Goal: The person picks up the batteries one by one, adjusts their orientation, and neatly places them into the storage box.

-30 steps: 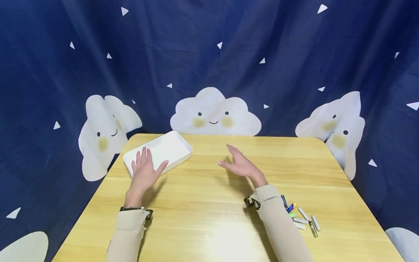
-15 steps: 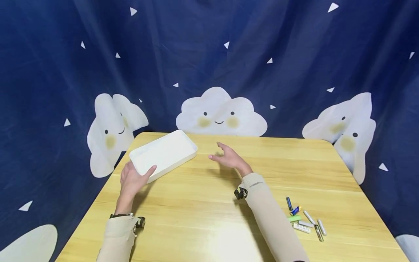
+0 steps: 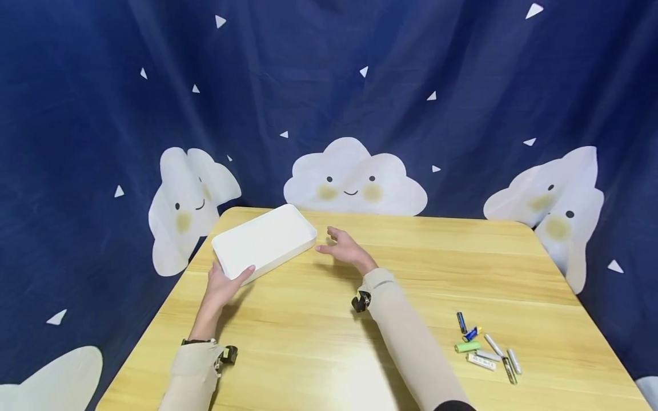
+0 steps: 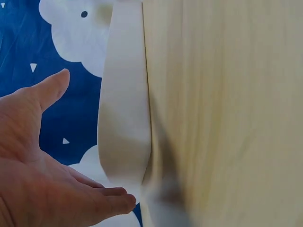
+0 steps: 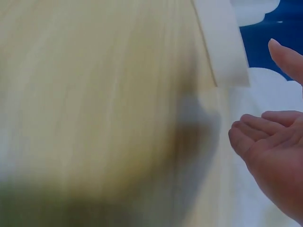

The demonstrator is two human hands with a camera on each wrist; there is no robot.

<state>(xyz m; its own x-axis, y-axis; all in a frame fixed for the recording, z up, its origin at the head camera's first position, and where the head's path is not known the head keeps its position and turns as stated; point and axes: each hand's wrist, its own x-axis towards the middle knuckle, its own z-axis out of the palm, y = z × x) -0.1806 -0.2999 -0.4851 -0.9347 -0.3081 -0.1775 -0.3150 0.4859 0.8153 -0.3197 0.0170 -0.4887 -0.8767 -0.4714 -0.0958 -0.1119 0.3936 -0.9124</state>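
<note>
A shallow white rectangular tray (image 3: 267, 240) sits at an angle near the table's back left. My left hand (image 3: 221, 285) is at its near left end, fingers along the short side and thumb spread toward the front corner. In the left wrist view, the straight fingertips (image 4: 124, 202) reach the lower end of the tray wall (image 4: 124, 99). Just off the tray's right end is my right hand (image 3: 346, 251), thumb and fingers apart and nothing between them. A gap separates its fingers (image 5: 255, 127) from the tray's end (image 5: 225, 47) in the right wrist view.
Several batteries lie in a loose group at the table's right, among them a green battery (image 3: 467, 346), a dark blue battery (image 3: 461, 322) and a white battery (image 3: 481, 361). Behind the wooden table (image 3: 319, 331) hangs a dark blue curtain (image 3: 319, 68) with cloud prints.
My left hand has come from over the tray down to its near left end. The right hand has moved left toward the tray's right end. The head view has turned slightly left.
</note>
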